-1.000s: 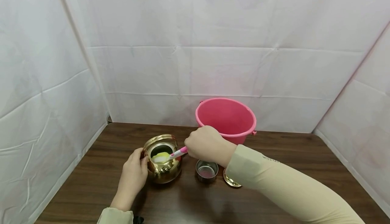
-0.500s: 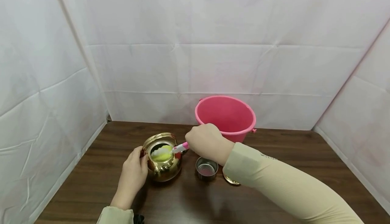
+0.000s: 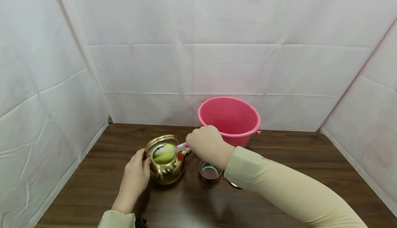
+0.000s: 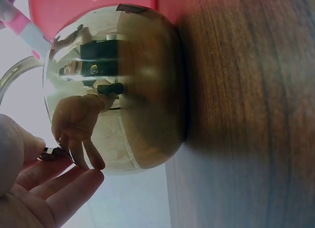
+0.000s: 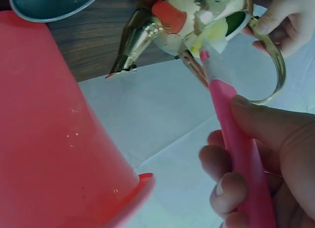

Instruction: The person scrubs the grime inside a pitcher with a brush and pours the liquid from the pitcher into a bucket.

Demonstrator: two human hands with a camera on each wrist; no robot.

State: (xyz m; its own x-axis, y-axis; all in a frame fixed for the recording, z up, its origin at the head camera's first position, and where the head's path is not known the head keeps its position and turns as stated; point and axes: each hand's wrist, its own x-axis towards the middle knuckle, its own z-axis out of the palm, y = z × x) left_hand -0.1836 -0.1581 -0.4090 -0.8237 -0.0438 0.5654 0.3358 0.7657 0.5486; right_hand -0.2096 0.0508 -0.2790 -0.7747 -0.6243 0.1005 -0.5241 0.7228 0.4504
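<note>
A shiny golden kettle (image 3: 167, 177) stands lidless on the left of the table, its hoop handle (image 5: 279, 65) tipped back. My left hand (image 3: 136, 171) holds its left side; in the left wrist view, thumb and fingers (image 4: 74, 191) pinch the small joint at the handle's base. In my right hand (image 3: 209, 145) is a sponge brush, my fingers wrapped around its pink handle (image 5: 238, 139). Its yellow-and-white sponge head (image 3: 165, 157) sits in the kettle's mouth, the lower part hidden inside. The kettle's spout (image 5: 135, 38) points toward the bucket.
A pink bucket (image 3: 238, 141) stands behind my right hand. A small steel cup (image 3: 210, 179) rests right of the kettle. The golden lid (image 3: 234, 185) lies mostly hidden under my right sleeve (image 3: 245, 169). White sheets (image 3: 229, 69) enclose the wooden table (image 3: 186, 210).
The sponge head has shifted and turned within the kettle's mouth, and my right hand has moved slightly left. My left hand keeps its hold on the kettle, which stays in place.
</note>
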